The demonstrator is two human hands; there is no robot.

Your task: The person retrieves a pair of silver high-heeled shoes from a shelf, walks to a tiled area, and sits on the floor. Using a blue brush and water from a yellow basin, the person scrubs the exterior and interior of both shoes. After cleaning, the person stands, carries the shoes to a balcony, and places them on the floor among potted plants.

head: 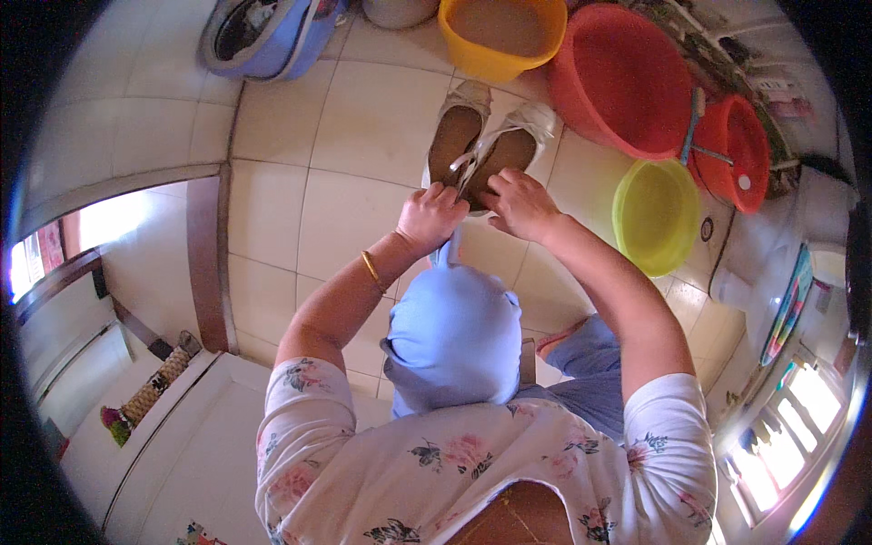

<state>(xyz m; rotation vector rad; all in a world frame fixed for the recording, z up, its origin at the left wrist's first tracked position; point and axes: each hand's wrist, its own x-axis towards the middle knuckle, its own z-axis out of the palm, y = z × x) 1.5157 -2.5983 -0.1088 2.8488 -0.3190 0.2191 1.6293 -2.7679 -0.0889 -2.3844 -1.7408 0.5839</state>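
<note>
A pair of pale shoes with brown insoles lies on the tiled floor, toes pointing away from me. The left shoe (455, 133) and the right shoe (511, 148) nearly touch, and a white strap or lace (464, 162) loops up between them. My left hand (432, 216) has its fingers curled at the heel end, where the two shoes meet; which rim it grips is partly hidden. At the heel of the right shoe, my right hand (521, 204) bends its fingers over the edge and insole. A light blue cloth-covered rounded shape (453, 334) sits below my hands.
Beyond the shoes stand a yellow basin (501, 68) of cloudy water, a large red basin (565, 102), a smaller red basin (756, 136) and a yellow-green basin (654, 218). A blue-handled brush (693, 129) rests between the red basins. A blue tub (300, 54) is at upper left.
</note>
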